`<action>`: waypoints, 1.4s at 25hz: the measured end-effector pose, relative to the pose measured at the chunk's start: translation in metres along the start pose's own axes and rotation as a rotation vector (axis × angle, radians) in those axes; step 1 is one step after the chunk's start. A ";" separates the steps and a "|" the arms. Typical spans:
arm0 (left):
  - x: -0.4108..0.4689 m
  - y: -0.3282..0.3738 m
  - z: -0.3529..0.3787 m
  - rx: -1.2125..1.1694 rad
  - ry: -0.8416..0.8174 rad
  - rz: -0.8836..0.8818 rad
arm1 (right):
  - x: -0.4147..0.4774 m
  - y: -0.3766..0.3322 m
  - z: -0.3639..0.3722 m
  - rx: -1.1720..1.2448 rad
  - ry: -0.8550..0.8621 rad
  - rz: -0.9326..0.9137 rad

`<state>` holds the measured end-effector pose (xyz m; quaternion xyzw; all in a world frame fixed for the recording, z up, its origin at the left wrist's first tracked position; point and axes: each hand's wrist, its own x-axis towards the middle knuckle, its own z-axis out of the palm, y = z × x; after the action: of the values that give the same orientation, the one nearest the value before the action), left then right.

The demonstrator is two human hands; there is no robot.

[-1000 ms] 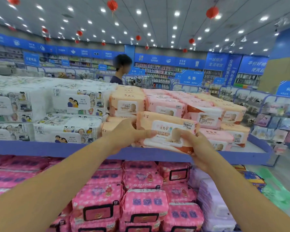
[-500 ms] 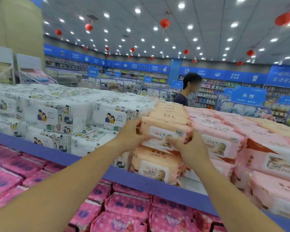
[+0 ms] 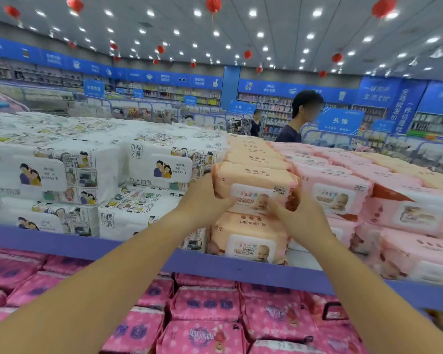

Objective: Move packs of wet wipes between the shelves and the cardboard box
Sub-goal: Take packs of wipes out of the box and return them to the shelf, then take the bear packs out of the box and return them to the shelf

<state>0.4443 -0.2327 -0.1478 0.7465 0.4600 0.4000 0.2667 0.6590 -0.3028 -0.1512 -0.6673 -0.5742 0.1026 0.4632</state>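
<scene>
Right, top orange pack: seat it square

Top orange pack (image 3: 256, 183) is on the upper shelf (image 3: 138, 254), centre of the scene, resting on a lower orange pack (image 3: 248, 242). White packs (image 3: 161, 167) are just beside it on the left and pale pink packs (image 3: 335, 192) sit against it on the right. Left hand (image 3: 205, 198) wraps the pack's left end, thumb on the front face. Right hand (image 3: 301, 217) pinches the near lower right corner. Both are gripping, neither released. Cardboard box not in view.

My read: the pack is being seated on the stack, though a lift-off would look the same here. Either way:
- It's a soft bag and deforms under grip. Hold the ends, not the lid label.
- The slot between the neighbours is tight. Keep it level and slide it straight far/near with no twist, or the side packs drag.
- Line its near face up with the pack beneath. Overhang toward the near edge risks a tip onto the dark pink packs (image 3: 205, 304) on the tier below.
- Let go one hand at a time and check it doesn't rock.
</scene>
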 end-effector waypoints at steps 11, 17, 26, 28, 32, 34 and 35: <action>-0.113 0.018 -0.016 -0.200 -0.089 -0.016 | -0.091 -0.011 -0.015 -0.016 -0.039 0.146; -0.244 -0.011 -0.025 -0.205 -0.039 -0.231 | -0.197 -0.016 0.014 0.083 -0.150 0.095; -0.462 -0.124 -0.139 -0.204 0.046 -0.681 | -0.385 -0.079 0.157 0.182 -0.578 0.145; -0.513 -0.155 -0.181 -0.170 0.093 -0.719 | -0.431 -0.110 0.200 0.203 -0.645 0.157; -0.615 -0.227 -0.274 -0.193 0.167 -0.852 | -0.525 -0.176 0.300 0.266 -0.819 0.182; -0.663 -0.267 -0.323 -0.196 0.205 -0.928 | -0.571 -0.207 0.353 0.288 -0.875 0.214; -0.685 -0.285 -0.345 -0.194 0.230 -0.963 | -0.593 -0.221 0.378 0.291 -0.905 0.231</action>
<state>-0.1577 -0.7150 -0.4216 0.3723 0.7394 0.3522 0.4367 0.0678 -0.6438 -0.4307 -0.5433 -0.6197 0.5123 0.2413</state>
